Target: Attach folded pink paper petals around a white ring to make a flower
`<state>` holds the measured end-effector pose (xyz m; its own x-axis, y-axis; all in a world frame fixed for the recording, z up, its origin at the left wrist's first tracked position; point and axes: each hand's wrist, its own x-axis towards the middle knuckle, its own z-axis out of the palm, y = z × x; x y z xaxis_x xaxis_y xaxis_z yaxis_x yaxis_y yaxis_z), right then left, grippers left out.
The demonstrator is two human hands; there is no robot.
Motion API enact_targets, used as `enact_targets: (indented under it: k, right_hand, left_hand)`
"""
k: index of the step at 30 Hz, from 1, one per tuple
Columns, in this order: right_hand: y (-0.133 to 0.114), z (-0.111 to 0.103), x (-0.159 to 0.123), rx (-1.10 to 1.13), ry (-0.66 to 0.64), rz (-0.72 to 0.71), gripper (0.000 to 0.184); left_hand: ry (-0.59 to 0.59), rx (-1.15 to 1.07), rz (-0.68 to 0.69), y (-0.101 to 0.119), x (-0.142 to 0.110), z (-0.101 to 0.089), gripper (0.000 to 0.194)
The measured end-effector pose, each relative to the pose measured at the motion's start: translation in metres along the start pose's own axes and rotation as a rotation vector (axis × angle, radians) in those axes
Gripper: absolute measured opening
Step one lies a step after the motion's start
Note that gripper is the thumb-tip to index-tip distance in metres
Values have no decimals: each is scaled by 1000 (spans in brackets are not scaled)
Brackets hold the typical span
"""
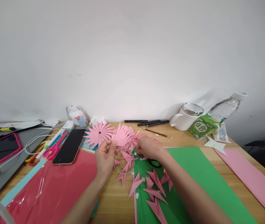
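Note:
My left hand (105, 154) pinches a fan of pink folded paper petals (122, 137) and holds it above the table. Beside it lies a finished pink paper flower (99, 133). My right hand (147, 147) is closed over pink pieces next to the fan; what its fingers grip is hidden. A roll of clear tape (123, 161) lies under my left hand. Several loose pink folded petals (154, 186) are scattered on the green paper sheet (193, 174). Black scissor handles (154, 162) poke out beneath my right wrist.
A red sheet (53, 189) lies at the left with a black phone (69, 146) and pink scissors (54, 149). A pink-cased phone (5, 147) rests on a laptop. At the back stand a glue bottle (76, 115), pens (152, 123), a white mug (186, 117), a water bottle (224, 109). Pink paper (251, 177) lies at the right.

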<state>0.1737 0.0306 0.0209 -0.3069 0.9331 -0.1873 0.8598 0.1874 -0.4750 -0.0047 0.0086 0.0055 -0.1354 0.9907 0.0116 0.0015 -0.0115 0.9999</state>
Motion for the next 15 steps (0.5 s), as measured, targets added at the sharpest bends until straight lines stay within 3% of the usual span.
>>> enact_targets:
  k: [5, 10, 15]
  right_hand:
    - [-13, 2, 2, -144, -26, 80, 12]
    - [-19, 1, 1, -234, -87, 118, 18]
    - [-22, -5, -5, -289, -139, 64, 26]
  left_hand:
    - [11, 70, 77, 1, -3, 2, 24]
    - [4, 55, 78, -4, -1, 1, 25]
    - [2, 52, 60, -8, 1, 0, 26]
